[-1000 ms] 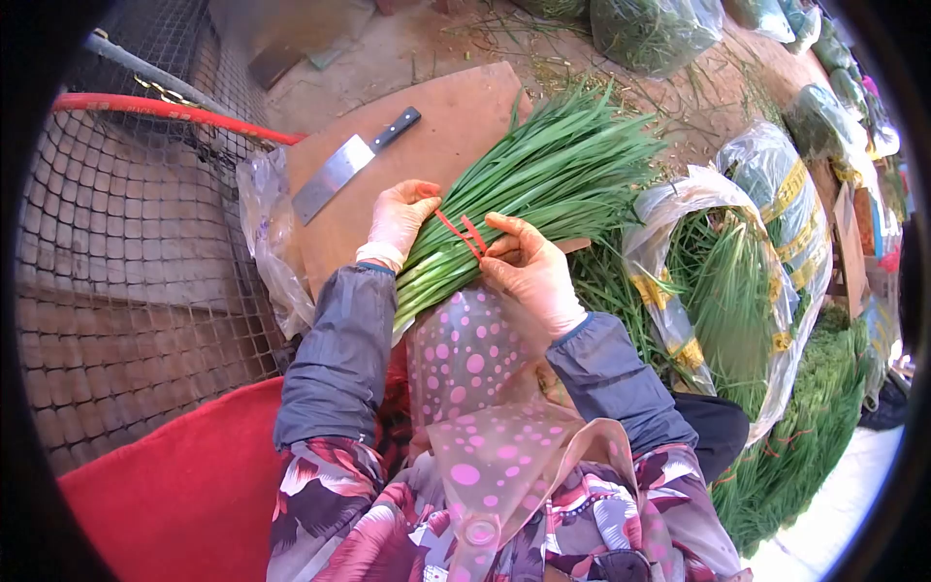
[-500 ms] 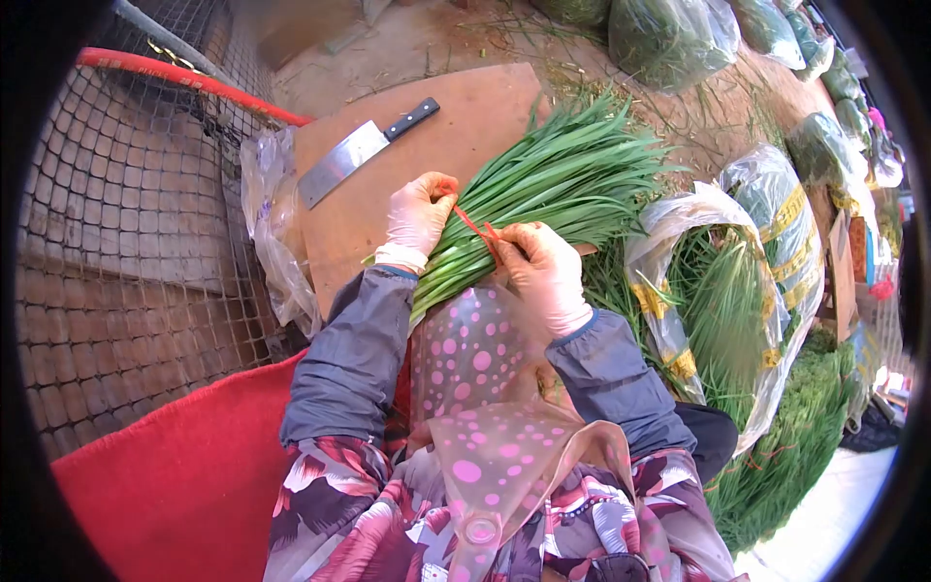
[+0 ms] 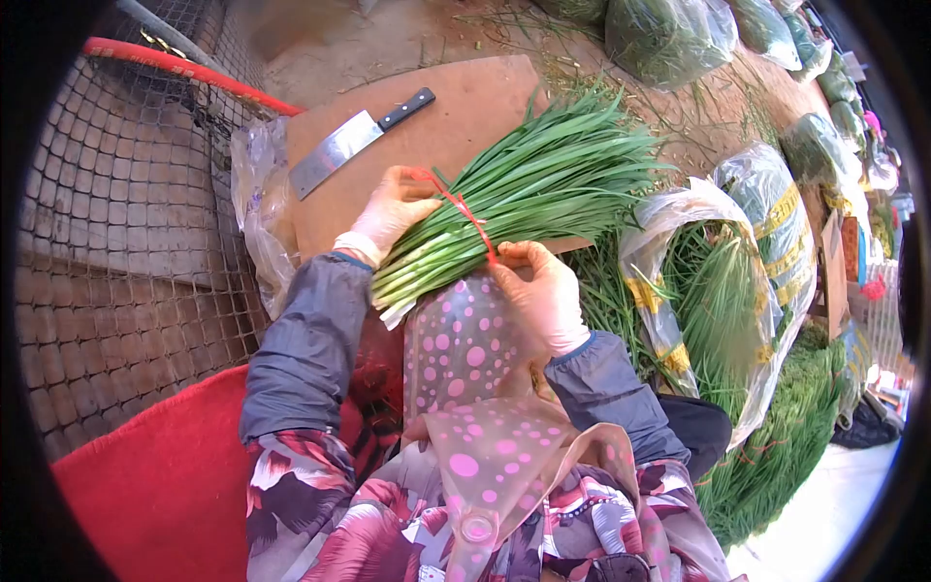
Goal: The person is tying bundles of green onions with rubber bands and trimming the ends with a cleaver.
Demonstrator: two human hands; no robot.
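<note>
A bundle of green chives [image 3: 524,189] lies across my lap and over the wooden cutting board [image 3: 456,107]. A red band [image 3: 465,215] runs across the stalks near their pale ends. My left hand [image 3: 393,209], in a thin glove, grips the far side of the bundle and one end of the band. My right hand [image 3: 538,286], also gloved, holds the near side of the bundle and pinches the band's other end. A clear apron with pink dots [image 3: 465,359] covers my lap under the bundle.
A cleaver [image 3: 349,141] with a black handle lies on the board's far left. Wire mesh with a red rim [image 3: 184,73] stands on the left. Plastic-wrapped chive bundles [image 3: 737,281] lie on the right, and a red cloth [image 3: 155,485] sits lower left.
The red band, held loose above the stalks before, now lies stretched tight across the bundle. My left hand has moved to the bundle's far side and my right to its near side.
</note>
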